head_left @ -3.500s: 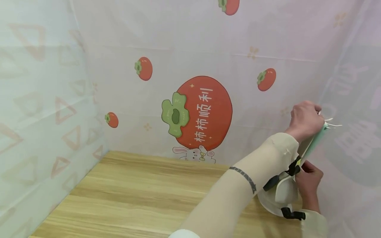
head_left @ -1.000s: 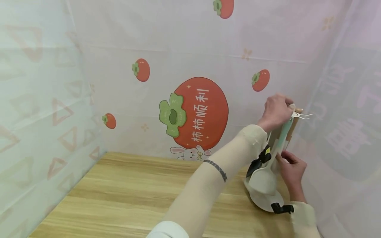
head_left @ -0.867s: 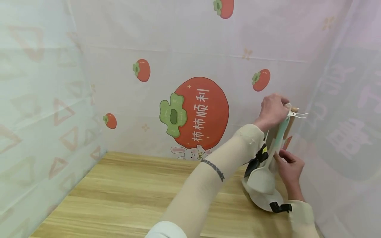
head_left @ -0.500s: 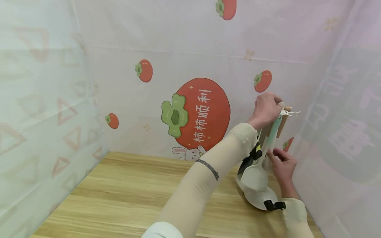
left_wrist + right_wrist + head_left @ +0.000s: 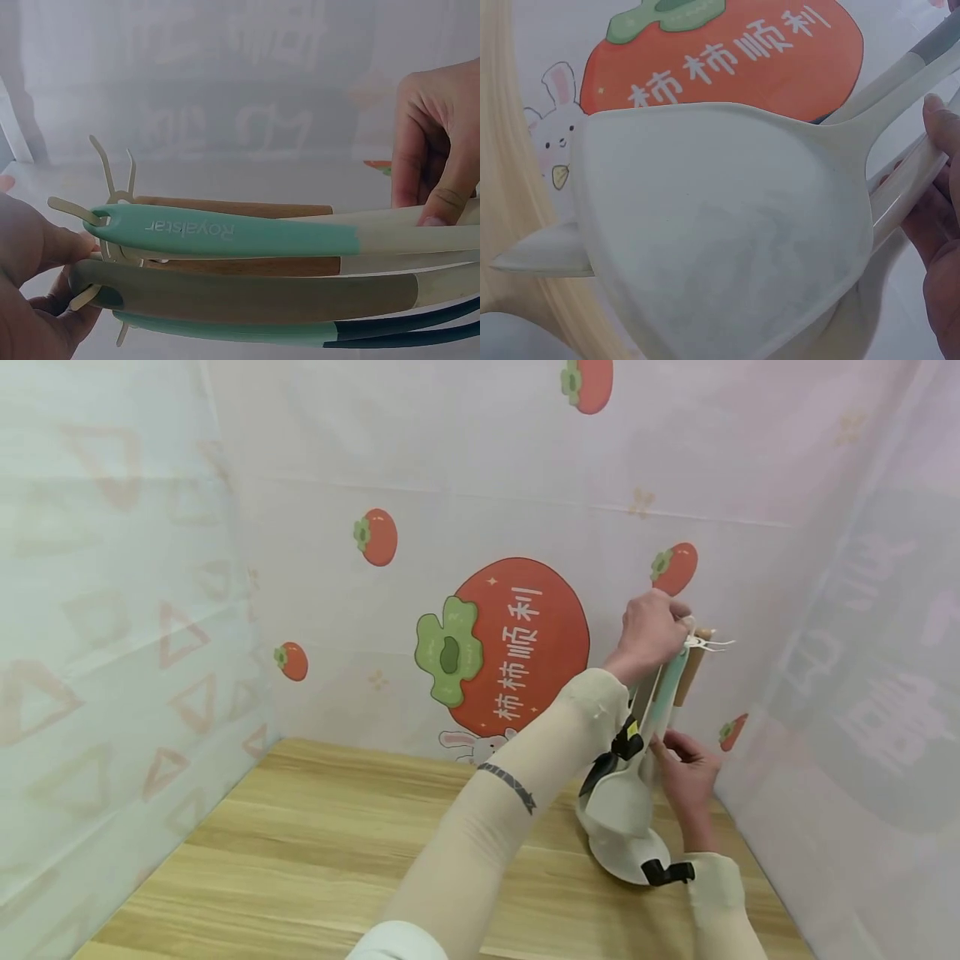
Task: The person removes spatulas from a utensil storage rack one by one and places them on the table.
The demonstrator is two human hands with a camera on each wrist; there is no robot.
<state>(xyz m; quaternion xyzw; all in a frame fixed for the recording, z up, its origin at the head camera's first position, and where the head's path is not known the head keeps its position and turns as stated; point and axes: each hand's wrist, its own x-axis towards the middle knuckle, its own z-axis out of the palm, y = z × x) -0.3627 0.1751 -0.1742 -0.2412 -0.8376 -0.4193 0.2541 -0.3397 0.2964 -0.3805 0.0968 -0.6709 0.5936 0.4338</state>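
At the right of the head view stands a white utensil rack (image 5: 708, 643) with thin prongs at its top, hung with several kitchen utensils. My left hand (image 5: 649, 631) pinches the rack's top, its fingertips beside the prongs in the left wrist view. Lower down, my right hand (image 5: 684, 768) pinches a pale utensil shaft (image 5: 909, 184) between thumb and fingers. A pale spatula (image 5: 727, 225) fills the right wrist view. A turquoise handle (image 5: 225, 231) hangs nearest the left wrist camera, a grey-brown one (image 5: 255, 298) below it and a wooden one (image 5: 247, 208) behind.
Under the rack, a round pale base (image 5: 630, 864) sits on the wood-grain tabletop (image 5: 315, 843). White printed cloth walls (image 5: 840, 735) rise at the back and both sides. Black wrist cameras (image 5: 667, 872) are strapped to both sleeves.
Both hands and the rack have shifted left, away from the right-hand wall. The wooden handle has come into view behind the turquoise one. Both hands keep their hold over the last second.
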